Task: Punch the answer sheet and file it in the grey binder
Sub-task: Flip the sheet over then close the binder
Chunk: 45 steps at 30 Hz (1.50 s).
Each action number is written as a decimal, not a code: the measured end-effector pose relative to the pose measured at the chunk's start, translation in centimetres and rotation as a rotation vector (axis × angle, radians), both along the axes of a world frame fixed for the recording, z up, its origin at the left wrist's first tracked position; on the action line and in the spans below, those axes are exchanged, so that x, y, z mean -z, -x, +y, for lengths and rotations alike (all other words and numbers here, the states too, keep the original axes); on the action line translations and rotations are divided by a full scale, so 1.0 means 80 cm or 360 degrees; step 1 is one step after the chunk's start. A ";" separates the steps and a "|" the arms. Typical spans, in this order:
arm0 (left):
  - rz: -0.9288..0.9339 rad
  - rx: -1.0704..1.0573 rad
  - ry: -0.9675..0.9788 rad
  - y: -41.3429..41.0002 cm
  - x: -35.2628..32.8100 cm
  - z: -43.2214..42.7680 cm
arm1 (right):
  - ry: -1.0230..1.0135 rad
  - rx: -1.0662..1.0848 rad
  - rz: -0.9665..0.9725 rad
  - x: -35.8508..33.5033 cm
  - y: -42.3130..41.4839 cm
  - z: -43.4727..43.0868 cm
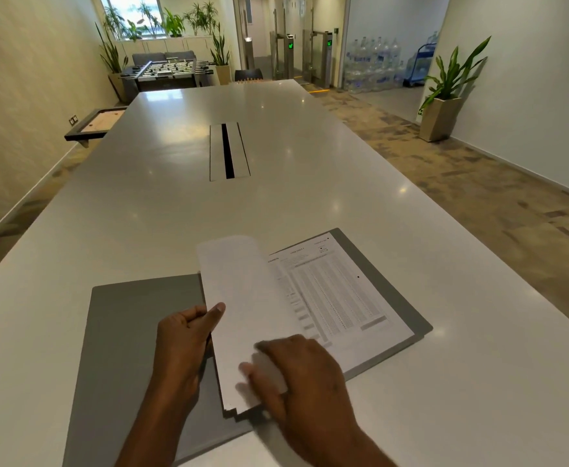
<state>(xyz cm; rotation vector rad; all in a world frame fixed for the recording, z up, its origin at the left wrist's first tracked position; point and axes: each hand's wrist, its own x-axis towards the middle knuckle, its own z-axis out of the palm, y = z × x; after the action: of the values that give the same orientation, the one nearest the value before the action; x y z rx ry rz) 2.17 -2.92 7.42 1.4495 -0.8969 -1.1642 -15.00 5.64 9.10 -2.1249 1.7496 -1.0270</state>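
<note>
The grey binder lies open on the white table in front of me. A printed answer sheet with a punched hole near its right edge lies flat on the binder's right half. A stack of white pages stands lifted over the spine. My left hand pinches the stack's left edge, thumb on top. My right hand is blurred and touches the stack's lower edge, fingers curled at the pages. No hole punch is in view.
A cable slot is set into the table's middle. A foosball table and potted plants stand beyond the far end. A planter stands on the floor at the right, water bottles behind it.
</note>
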 end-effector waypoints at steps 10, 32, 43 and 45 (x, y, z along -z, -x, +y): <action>0.0092 -0.0045 -0.0056 0.007 0.010 -0.001 | -0.0588 0.0936 0.0573 0.078 0.160 -0.051; 0.0111 -0.0047 -0.0035 0.012 0.003 -0.005 | -0.0579 0.0958 0.0165 0.081 0.192 -0.064; 0.0088 -0.0030 -0.0032 0.014 0.003 -0.003 | -0.0061 0.0756 -0.0561 0.019 0.134 -0.049; 0.0076 -0.0024 -0.0039 0.015 0.004 -0.003 | -0.0002 0.0619 -0.0527 0.006 0.106 -0.039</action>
<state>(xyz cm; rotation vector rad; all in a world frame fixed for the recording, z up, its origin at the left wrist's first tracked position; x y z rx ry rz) 0.99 -3.15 7.09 1.4400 -0.8401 -1.1976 -23.47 2.55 8.62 -1.5267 2.0214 -1.3763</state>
